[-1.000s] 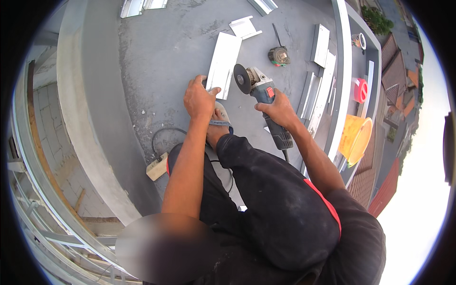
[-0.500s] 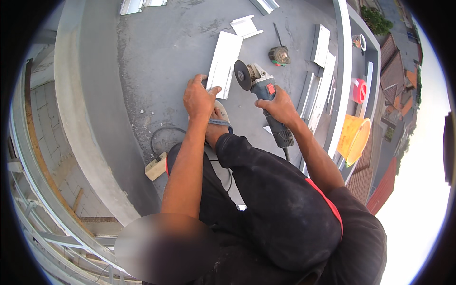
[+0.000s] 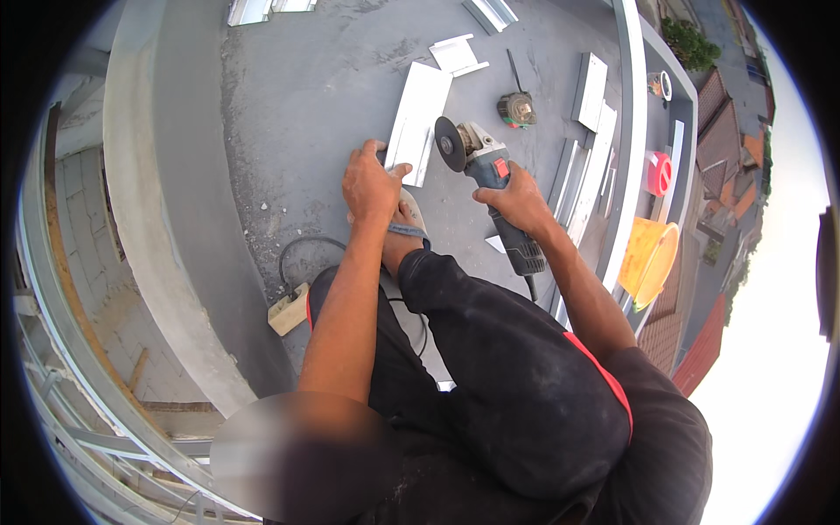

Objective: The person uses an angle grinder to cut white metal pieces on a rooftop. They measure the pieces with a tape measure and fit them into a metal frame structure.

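Observation:
My right hand (image 3: 518,199) is wrapped round the body of an angle grinder (image 3: 500,179), which has a dark disc at its far end and a red switch on top. That disc stands just right of a silvery metal channel piece (image 3: 420,118), with a small gap seen between them. At the near end of the channel, my left hand (image 3: 371,182) grips it, thumb on the right side and fingers at the left edge. My sandalled foot (image 3: 408,229) is close by that end; whether it touches the metal is hidden by the hand.
A shorter metal offcut (image 3: 457,55) lies beyond the channel. To its right is a tape measure (image 3: 516,108). Long metal profiles (image 3: 591,166) run along the right side, near a yellow bucket (image 3: 647,260) and a red container (image 3: 659,173). A power socket block (image 3: 289,310) sits at left.
The whole view has shifted slightly. My hands, the grinder and the channel keep nearly the same places relative to each other.

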`<control>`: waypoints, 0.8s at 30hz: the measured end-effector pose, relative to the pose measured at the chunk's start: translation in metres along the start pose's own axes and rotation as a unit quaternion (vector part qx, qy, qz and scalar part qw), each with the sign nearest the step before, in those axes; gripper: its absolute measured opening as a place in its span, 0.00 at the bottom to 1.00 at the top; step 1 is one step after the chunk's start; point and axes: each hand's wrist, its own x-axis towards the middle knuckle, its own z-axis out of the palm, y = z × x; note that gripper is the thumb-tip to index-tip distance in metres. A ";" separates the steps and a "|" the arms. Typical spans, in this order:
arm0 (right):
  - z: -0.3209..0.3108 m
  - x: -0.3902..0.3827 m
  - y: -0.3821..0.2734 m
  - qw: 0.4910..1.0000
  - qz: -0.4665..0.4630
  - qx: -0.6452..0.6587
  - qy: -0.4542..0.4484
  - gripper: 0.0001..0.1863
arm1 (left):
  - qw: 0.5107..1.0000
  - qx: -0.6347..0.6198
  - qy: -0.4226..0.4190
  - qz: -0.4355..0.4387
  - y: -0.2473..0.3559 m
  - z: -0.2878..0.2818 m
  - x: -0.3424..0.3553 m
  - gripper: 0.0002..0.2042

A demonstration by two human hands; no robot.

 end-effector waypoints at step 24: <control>0.004 0.006 0.011 0.999 -0.016 0.023 0.015 0.35 | 1.000 -0.005 -0.012 -0.012 0.002 -0.001 0.000 0.30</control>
